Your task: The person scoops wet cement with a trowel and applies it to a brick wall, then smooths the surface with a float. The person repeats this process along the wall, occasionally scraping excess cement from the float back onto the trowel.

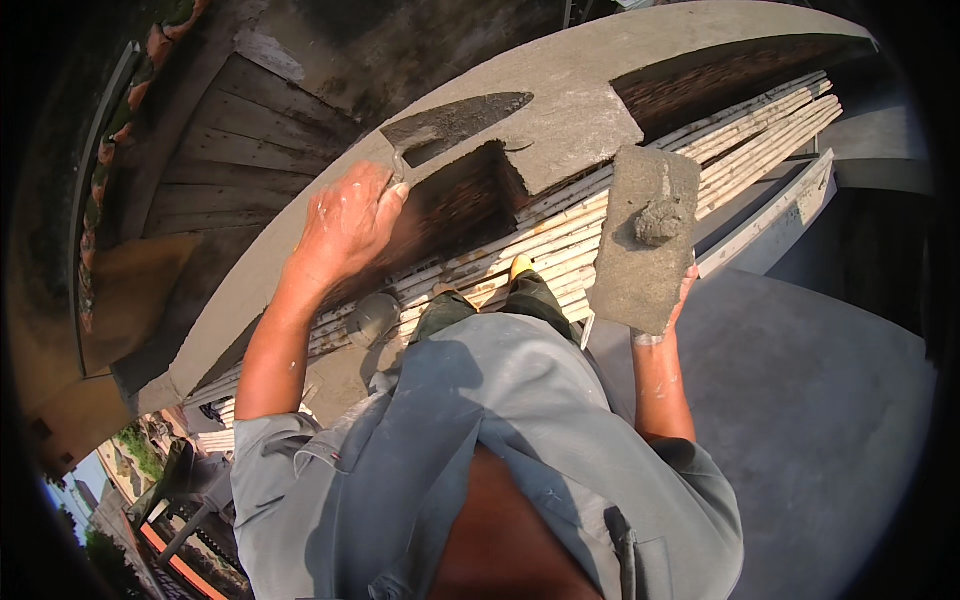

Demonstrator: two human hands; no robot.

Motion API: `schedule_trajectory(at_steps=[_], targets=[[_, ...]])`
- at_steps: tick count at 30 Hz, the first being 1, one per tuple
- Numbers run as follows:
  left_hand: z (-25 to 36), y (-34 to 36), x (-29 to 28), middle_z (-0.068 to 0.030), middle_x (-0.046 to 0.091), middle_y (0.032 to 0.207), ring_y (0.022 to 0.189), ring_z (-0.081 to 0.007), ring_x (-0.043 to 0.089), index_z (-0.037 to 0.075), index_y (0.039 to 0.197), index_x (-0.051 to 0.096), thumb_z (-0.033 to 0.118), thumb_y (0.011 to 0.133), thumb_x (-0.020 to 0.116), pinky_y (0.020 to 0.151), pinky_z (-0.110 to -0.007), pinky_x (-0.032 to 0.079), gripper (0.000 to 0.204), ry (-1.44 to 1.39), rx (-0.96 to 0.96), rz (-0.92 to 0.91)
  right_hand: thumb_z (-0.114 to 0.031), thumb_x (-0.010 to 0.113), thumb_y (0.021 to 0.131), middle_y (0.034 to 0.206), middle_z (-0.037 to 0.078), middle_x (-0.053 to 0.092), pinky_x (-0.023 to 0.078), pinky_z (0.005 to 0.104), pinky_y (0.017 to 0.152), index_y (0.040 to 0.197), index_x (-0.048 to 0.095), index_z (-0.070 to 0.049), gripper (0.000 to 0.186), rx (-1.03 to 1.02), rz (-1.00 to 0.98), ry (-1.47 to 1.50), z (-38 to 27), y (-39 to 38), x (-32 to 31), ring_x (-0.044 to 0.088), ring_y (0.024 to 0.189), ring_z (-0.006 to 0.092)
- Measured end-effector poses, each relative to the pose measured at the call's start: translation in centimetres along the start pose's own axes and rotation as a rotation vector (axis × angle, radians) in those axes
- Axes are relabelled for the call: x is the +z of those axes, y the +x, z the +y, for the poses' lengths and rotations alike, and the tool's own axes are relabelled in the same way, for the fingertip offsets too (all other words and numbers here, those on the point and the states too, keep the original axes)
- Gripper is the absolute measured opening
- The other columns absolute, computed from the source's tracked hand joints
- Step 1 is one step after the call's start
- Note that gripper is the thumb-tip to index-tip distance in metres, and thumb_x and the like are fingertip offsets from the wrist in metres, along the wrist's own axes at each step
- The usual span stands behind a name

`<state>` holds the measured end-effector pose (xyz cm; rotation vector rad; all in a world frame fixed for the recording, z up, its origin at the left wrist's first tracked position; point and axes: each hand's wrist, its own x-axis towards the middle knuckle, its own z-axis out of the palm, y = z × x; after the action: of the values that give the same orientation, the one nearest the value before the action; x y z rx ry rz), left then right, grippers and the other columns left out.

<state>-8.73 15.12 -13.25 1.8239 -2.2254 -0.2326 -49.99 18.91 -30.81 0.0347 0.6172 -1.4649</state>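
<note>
Right grip (685, 296) at two o'clock holds a rectangular grey board (632, 275) bearing grey mortar (658, 221); left grip (350, 217), contents unclear, borders a dark angular recess (465, 205).

I count my left hand (348, 228) and my right hand (684, 302), so they are two. There is one grey board (638, 282), one lump of mortar (659, 222), one round container (374, 318) and one curved wall (550, 75), with one pointed recess (455, 122) and two wider openings (715, 88). The pale poles (574, 252) are several; their exact number I cannot tell.
</note>
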Motion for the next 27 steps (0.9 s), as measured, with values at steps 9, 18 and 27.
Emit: schedule_trajectory(at_steps=[9, 18, 27], targets=[[-0.8, 3.6, 4.6, -0.0319, 0.059, 0.085, 0.084, -0.0517, 0.058, -0.006, 0.093, 0.058, 0.035, 0.11, 0.049, 0.076, -0.056, 0.044, 0.046, -0.217, -0.022, -0.366, -0.055, 0.065, 0.096, 0.148, 0.015, 0.057, 0.052, 0.053, 0.109, 0.149, 0.052, -0.01, 0.071, -0.185, -0.122, -0.114, -2.8, 1.4, 0.3, 0.06, 0.13, 0.0342], [-3.8, 5.3, 5.2, -0.0099, 0.058, 0.067, 0.052, -0.0215, 0.057, -0.002, 0.091, 0.06, 0.037, 0.111, 0.045, 0.049, -0.037, 0.048, 0.046, -0.566, -0.373, -0.457, -0.056, 0.065, 0.095, 0.146, 0.014, 0.057, 0.052, 0.0526, 0.109, 0.149, 0.052, -0.009, 0.072, -0.25, -0.162, -0.173, -4.3, 2.8, -0.7, 0.058, 0.131, 0.0344], [0.7, 1.9, 7.6, -0.0296, 0.061, 0.082, 0.081, -0.0488, 0.06, -0.006, 0.092, 0.06, 0.038, 0.11, 0.048, 0.078, -0.054, 0.048, 0.049, -0.257, 0.013, -0.489, -0.056, 0.063, 0.097, 0.147, 0.014, 0.057, 0.053, 0.0504, 0.108, 0.15, 0.05, -0.01, 0.072, -0.189, -0.237, -0.146, -5.0, 2.9, -1.0, 0.058, 0.131, 0.0335]])
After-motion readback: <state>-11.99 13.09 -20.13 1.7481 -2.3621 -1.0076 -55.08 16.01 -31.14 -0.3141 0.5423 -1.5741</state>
